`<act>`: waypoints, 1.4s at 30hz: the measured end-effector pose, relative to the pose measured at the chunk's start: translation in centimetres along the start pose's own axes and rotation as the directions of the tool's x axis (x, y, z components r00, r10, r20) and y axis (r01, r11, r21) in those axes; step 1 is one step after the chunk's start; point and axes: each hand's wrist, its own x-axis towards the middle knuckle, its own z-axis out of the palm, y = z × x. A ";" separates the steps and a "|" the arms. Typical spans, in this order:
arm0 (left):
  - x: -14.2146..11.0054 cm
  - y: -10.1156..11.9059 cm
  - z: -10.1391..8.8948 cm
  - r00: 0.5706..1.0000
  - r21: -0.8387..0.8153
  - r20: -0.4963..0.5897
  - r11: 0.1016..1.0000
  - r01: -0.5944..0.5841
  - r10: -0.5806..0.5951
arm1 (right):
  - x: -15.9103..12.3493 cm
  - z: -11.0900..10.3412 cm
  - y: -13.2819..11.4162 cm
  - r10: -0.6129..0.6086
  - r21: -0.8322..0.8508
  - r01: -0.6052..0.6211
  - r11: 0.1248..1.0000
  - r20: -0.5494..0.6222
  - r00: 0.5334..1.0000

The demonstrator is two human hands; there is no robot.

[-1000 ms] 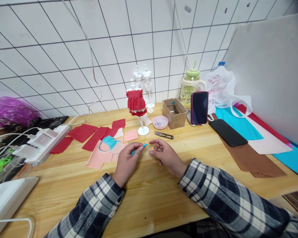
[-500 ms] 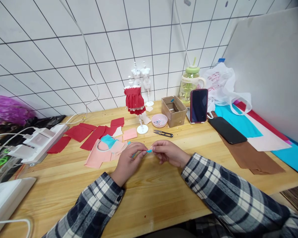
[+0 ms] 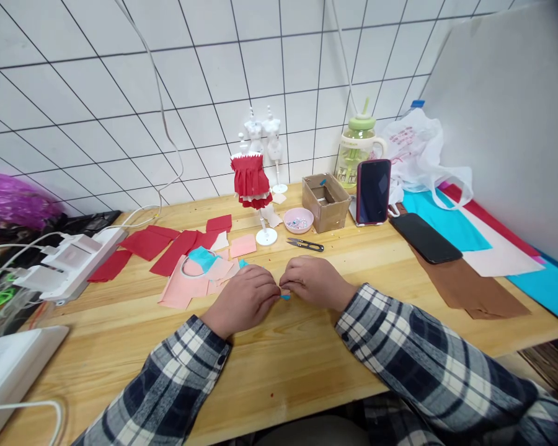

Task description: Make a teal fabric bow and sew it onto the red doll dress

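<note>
Between my fingertips is a small scrap of blue and pink crepe paper, mostly covered by my fingers. My left hand pinches its left side, and my right hand pinches it from the right. Both hands are closed, knuckles up, low over the wooden table. Just beyond them lie thread snips. To the left is a pile of pink paper pieces with a blue piece and a pale ring on top. A small white dress form wears a pleated red dress.
Behind the snips stand a pink bowl of beads and a cardboard box. Red paper pieces and a power strip are at left. A propped phone, a black phone and brown paper are at right.
Both hands have turned knuckles-up and drawn in around the scrap, which sits slightly lower in view and is more covered. The view has shifted slightly.
</note>
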 end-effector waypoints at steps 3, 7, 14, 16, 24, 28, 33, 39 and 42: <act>0.0 0.1 0.3 1.000 0.017 0.000 1.000 0.017 -0.017 | 0.1 -0.2 -0.2 -0.031 -0.056 0.030 0.998 -0.007 1.000; 0.2 0.2 0.4 0.999 0.027 -0.009 0.999 0.047 -0.047 | 0.1 -0.7 -1.1 -0.054 -0.157 0.054 0.986 0.006 0.999; 0.4 0.5 0.7 0.978 0.071 -0.080 0.978 0.199 -0.193 | -0.1 -0.7 -2.6 -0.096 -0.348 0.096 0.932 0.018 0.995; 0.4 0.5 0.8 0.962 0.073 -0.115 0.963 0.259 -0.250 | -0.2 -0.5 -2.9 -0.062 -0.358 0.047 0.933 -0.031 0.998; 0.3 0.2 1.6 0.780 -0.275 -0.280 0.825 0.494 -0.560 | -0.4 0.0 -3.6 0.112 -0.179 -0.138 0.974 -0.151 0.982; 0.2 -0.1 1.7 0.709 -0.402 -0.306 0.761 0.509 -0.636 | 0.0 0.6 -2.9 0.319 0.222 -0.276 0.935 -0.194 0.928; 0.1 -0.2 1.3 0.737 -0.292 -0.404 0.839 0.458 -0.543 | 0.8 0.4 -2.3 0.645 0.766 -0.533 0.361 0.208 0.735; 0.1 0.0 1.3 0.805 -0.184 -0.412 0.905 0.384 -0.426 | 0.8 0.2 -3.0 0.560 0.870 -0.490 0.047 0.384 0.735; 0.1 0.0 1.3 0.805 -0.190 -0.415 0.906 0.379 -0.424 | 0.7 0.5 -3.0 0.573 0.876 -0.482 0.019 0.385 0.723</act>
